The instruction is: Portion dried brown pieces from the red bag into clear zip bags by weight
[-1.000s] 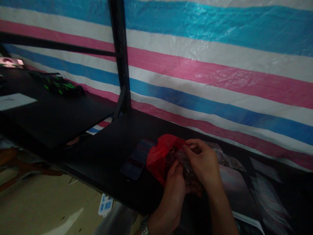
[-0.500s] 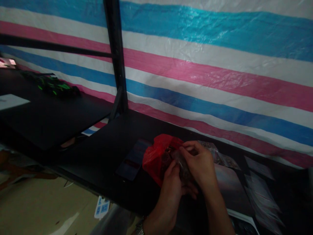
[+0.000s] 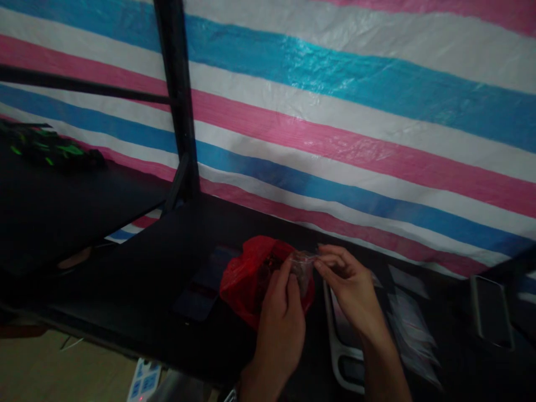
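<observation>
A small clear zip bag (image 3: pixel 305 264) with dark contents is held between both hands, over the right side of an open red plastic bag (image 3: pixel 239 282). My left hand (image 3: pixel 280 315) grips the zip bag's left side, with thumb and fingers closed on it. At its upper right edge, near the zip strip, the fingertips of my right hand (image 3: pixel 350 286) pinch it. Inside the red bag are small dark, shiny pieces, too dim to name. Part of the red bag is hidden behind my left hand.
Right of my hands lie a pale-rimmed device like a scale (image 3: pixel 334 349), flat clear bags (image 3: pixel 412 326) and a phone-like device (image 3: pixel 493 312). A dark phone (image 3: pixel 196 298) lies left. A green-black toy car (image 3: pixel 58 149) sits beyond the shelf post (image 3: pixel 178 95). Below is a power strip (image 3: pixel 144 381).
My view has shifted right, bringing the phone-like device into sight. My hands have moved apart a little, and the zip bag's top edge now shows stretched between them.
</observation>
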The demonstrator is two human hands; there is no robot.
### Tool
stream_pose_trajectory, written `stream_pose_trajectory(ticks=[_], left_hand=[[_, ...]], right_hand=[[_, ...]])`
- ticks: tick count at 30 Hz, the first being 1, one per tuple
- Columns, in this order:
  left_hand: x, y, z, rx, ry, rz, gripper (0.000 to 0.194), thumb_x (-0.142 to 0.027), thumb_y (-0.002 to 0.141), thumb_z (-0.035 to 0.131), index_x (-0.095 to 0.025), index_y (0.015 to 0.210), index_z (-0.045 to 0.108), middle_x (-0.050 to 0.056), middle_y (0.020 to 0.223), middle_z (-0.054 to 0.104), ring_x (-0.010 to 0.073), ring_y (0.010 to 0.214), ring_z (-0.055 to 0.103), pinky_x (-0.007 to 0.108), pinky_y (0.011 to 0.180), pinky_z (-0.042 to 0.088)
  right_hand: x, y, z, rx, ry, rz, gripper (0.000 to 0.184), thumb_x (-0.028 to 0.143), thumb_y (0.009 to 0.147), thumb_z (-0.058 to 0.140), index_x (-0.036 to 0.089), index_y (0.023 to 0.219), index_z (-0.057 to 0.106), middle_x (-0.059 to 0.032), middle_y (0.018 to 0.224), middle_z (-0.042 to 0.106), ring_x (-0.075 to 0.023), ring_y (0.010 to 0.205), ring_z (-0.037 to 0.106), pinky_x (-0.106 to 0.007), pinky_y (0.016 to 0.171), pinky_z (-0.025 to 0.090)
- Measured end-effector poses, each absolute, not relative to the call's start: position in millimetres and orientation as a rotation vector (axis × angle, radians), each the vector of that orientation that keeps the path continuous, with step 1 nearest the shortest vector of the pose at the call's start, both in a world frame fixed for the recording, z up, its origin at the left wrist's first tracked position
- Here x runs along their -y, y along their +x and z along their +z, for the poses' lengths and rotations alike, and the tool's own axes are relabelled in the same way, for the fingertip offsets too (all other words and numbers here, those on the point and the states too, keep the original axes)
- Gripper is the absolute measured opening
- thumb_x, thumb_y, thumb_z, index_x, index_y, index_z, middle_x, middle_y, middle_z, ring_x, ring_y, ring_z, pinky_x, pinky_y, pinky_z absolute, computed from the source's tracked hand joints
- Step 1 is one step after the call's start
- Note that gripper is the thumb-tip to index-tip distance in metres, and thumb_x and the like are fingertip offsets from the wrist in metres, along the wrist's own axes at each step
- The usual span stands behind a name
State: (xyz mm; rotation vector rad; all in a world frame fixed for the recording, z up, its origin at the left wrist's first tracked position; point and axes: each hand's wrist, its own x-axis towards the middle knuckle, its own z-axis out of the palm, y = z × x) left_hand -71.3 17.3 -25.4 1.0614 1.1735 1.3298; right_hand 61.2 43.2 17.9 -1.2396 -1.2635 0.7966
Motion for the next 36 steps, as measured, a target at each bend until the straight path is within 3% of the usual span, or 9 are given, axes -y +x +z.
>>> stream_pose_trajectory(ticks=[2, 5, 10, 13, 16, 23, 30, 36], left_hand=[[-15, -71, -25, -1.145, 1.309, 1.346, 0.045, -0.034, 0.108, 0.042, -0.032, 0.148, 0.063, 0.007, 0.153, 0.063, 0.0257, 0.144, 0.056, 0.042, 0.123, 0.039], [-10, -65, -25, -1.077, 1.569, 1.306, 0.044, -0.034, 0.109, 0.041, -0.034, 0.146, 0.063, 0.007, 0.144, 0.067, 0.0250, 0.135, 0.064, 0.040, 0.116, 0.045], [-5, -34, -31, -0.947, 1.738, 1.194, 0.040, -0.036, 0.110, 0.041, -0.031, 0.137, 0.070, 0.008, 0.132, 0.073, 0.0241, 0.124, 0.069, 0.035, 0.104, 0.052], [-5, -14, -37, -0.963, 1.709, 1.154, 0.040, -0.036, 0.109, 0.043, -0.027, 0.139, 0.068, 0.009, 0.130, 0.075, 0.0245, 0.122, 0.070, 0.037, 0.106, 0.051], [-9, -2, -41, -1.112, 1.621, 1.198, 0.042, -0.036, 0.107, 0.046, -0.022, 0.143, 0.063, 0.011, 0.136, 0.073, 0.0262, 0.125, 0.069, 0.041, 0.110, 0.049], [-25, -8, -41, -1.229, 1.738, 1.341, 0.031, -0.038, 0.105, 0.048, -0.023, 0.119, 0.072, 0.009, 0.116, 0.078, 0.0239, 0.106, 0.073, 0.037, 0.093, 0.058], [-20, -14, -37, -1.152, 1.959, 1.537, 0.022, -0.019, 0.102, 0.050, -0.025, 0.111, 0.069, 0.000, 0.095, 0.074, 0.0150, 0.087, 0.072, 0.025, 0.078, 0.057], [-11, -27, -26, -1.166, 1.999, 1.661, 0.023, -0.011, 0.100, 0.049, -0.025, 0.109, 0.066, -0.003, 0.090, 0.067, 0.0115, 0.078, 0.066, 0.020, 0.071, 0.053]], right_hand=[[-31, 77, 23, 1.299, -1.236, 0.791, 0.040, 0.048, 0.075, 0.090, 0.023, 0.101, 0.072, -0.0017, 0.081, 0.077, -0.0210, 0.079, 0.070, -0.033, 0.077, 0.054], [-9, 104, 24, 1.307, -1.278, 0.740, 0.036, 0.047, 0.080, 0.087, 0.024, 0.104, 0.072, -0.0008, 0.081, 0.075, -0.0212, 0.081, 0.068, -0.033, 0.080, 0.052], [16, 143, 3, 1.216, -1.353, 0.696, 0.032, 0.043, 0.081, 0.083, 0.025, 0.106, 0.073, 0.0018, 0.081, 0.069, -0.0202, 0.081, 0.063, -0.032, 0.079, 0.048], [18, 159, -10, 1.199, -1.390, 0.686, 0.029, 0.040, 0.081, 0.080, 0.024, 0.104, 0.073, 0.0019, 0.080, 0.069, -0.0208, 0.080, 0.063, -0.033, 0.080, 0.048], [14, 170, -14, 1.251, -1.456, 0.586, 0.017, 0.038, 0.083, 0.074, 0.023, 0.092, 0.072, -0.0032, 0.096, 0.075, -0.0237, 0.091, 0.066, -0.036, 0.088, 0.049], [7, 191, -25, 1.334, -1.605, 0.327, 0.023, 0.034, 0.084, 0.065, 0.024, 0.102, 0.075, -0.0045, 0.096, 0.075, -0.0281, 0.097, 0.063, -0.044, 0.095, 0.045], [3, 207, -33, 1.200, -1.567, 0.089, 0.019, 0.038, 0.088, 0.064, 0.023, 0.092, 0.076, -0.0062, 0.093, 0.074, -0.0270, 0.091, 0.062, -0.043, 0.090, 0.046], [0, 206, -24, 1.190, -1.542, 0.054, 0.020, 0.037, 0.089, 0.063, 0.023, 0.092, 0.077, -0.0052, 0.090, 0.075, -0.0255, 0.088, 0.063, -0.040, 0.085, 0.046]])
